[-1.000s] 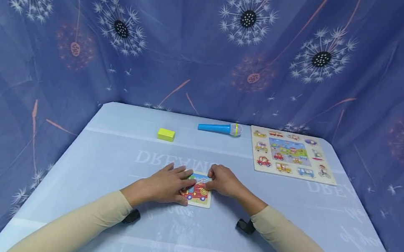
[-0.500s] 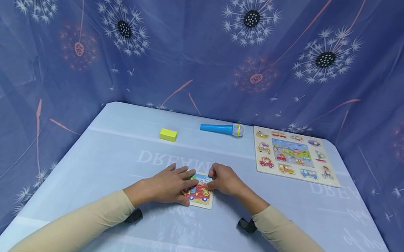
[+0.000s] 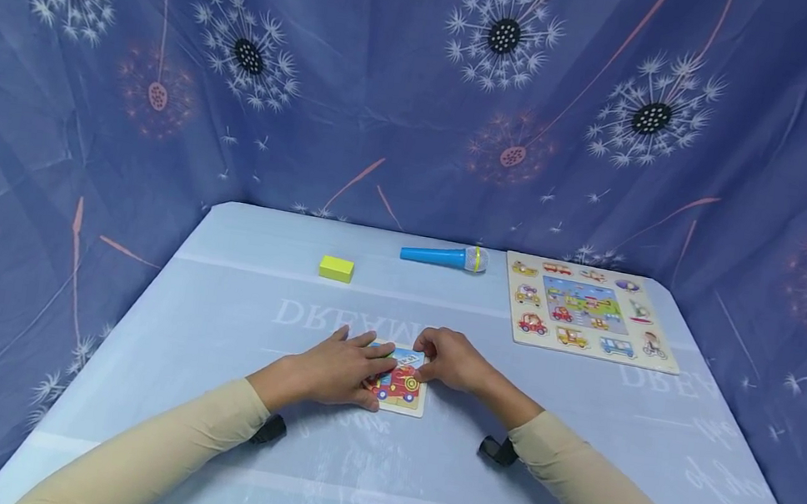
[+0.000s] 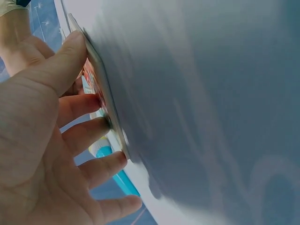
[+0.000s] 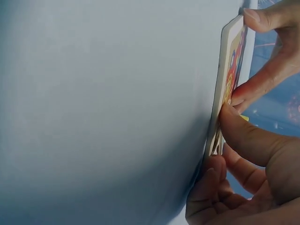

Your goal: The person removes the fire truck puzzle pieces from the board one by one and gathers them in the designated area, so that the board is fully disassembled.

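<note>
A small square jigsaw puzzle (image 3: 400,405) with a red fire engine picture lies flat on the table between both hands. My left hand (image 3: 332,369) rests on its left part, fingers spread and fairly straight. In the left wrist view the left thumb and fingertips touch the puzzle tray (image 4: 107,93) along its edge and face. At the upper right corner, my right hand (image 3: 454,362) pinches the puzzle between thumb and curled fingers. The right wrist view shows the right thumb (image 5: 243,136) on the picture side, with curled fingers at the tray's edge. Part of the picture is hidden under the left hand.
Beyond the hands a yellow block (image 3: 336,269) and a blue toy microphone (image 3: 441,256) lie on the table (image 3: 377,467). A larger wooden vehicle puzzle board (image 3: 525,334) lies at the back right. A patterned blue curtain (image 3: 362,96) rises behind the table.
The right hand's fingers shift slightly at the puzzle's upper right corner. The left hand stays in place. A small sideways shift of the whole head view came earlier.
</note>
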The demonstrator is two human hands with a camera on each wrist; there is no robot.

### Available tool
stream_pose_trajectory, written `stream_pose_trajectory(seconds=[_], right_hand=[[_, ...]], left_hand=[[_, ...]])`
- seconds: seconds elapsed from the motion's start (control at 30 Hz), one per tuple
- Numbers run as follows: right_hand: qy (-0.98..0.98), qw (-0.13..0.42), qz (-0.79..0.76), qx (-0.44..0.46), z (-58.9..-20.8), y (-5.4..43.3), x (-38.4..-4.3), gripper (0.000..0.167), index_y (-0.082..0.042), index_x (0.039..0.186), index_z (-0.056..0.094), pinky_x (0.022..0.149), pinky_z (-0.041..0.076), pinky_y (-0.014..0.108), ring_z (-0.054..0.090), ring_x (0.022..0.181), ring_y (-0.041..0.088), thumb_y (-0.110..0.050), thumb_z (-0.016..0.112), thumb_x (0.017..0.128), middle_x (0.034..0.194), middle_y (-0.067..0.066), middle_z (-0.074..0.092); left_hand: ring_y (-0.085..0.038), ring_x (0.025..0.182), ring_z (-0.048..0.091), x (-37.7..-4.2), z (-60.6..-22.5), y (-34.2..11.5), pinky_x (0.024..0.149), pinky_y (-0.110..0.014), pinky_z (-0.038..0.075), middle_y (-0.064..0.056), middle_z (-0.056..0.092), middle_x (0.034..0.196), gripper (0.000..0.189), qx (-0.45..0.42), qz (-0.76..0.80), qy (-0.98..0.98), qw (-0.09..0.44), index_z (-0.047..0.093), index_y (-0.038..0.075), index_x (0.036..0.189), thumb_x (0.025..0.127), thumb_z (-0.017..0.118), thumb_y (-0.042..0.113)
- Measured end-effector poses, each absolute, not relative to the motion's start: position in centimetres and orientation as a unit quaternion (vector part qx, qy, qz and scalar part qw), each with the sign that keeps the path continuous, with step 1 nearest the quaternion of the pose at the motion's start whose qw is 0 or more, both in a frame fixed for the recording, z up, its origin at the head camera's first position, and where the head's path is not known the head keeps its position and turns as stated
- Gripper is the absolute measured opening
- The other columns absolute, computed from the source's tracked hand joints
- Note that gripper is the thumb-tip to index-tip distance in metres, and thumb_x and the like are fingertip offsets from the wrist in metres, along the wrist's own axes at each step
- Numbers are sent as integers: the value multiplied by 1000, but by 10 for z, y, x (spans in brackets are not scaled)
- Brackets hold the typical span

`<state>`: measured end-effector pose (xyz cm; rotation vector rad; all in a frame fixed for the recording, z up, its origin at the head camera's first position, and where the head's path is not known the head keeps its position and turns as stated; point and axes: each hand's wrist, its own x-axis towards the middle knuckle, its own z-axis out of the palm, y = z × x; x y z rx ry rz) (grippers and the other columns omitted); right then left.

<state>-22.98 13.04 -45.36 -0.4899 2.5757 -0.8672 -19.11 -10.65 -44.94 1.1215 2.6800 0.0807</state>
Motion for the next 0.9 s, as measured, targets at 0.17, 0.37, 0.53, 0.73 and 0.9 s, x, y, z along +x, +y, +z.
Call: stream_pose_trajectory(seconds=[0.17,0.37,0.53,0.73,0.9], right_hand=[[914,178,-308,-194,-453,132,-231,26,-12,100,65,71,43,32,52,79,17,-9,85,83,83,2,56],[918,169,-284,-221,-454,133,-235,23,-12,101,70,73,45,31,53,79,15,-10,85,83,83,-2,59],[916,161,-277,-243,-455,136,-236,23,-10,102,72,75,47,31,54,80,14,-9,85,83,85,-3,61],[906,151,-280,-281,-455,145,-238,25,-9,110,72,75,49,29,55,83,12,-13,81,86,91,-3,63],[888,145,-332,-283,-451,177,-239,27,-10,114,72,73,51,28,58,87,14,-14,80,88,101,-1,66]], left_hand=[[-35,151,32,-192,-448,-106,112,-71,27,1,40,163,76,379,26,916,126,48,25,154,91,65,64],[-34,152,31,-192,-447,-107,113,-72,25,2,37,164,77,374,25,918,130,44,27,156,91,65,64],[-35,153,29,-192,-447,-107,113,-71,26,2,34,165,75,376,18,917,136,42,32,157,93,62,64],[-35,153,28,-191,-447,-108,112,-71,27,2,33,166,74,376,18,916,137,41,32,157,94,61,64],[-36,153,26,-190,-448,-107,113,-71,26,1,31,167,73,374,20,916,141,40,33,158,95,60,62]])
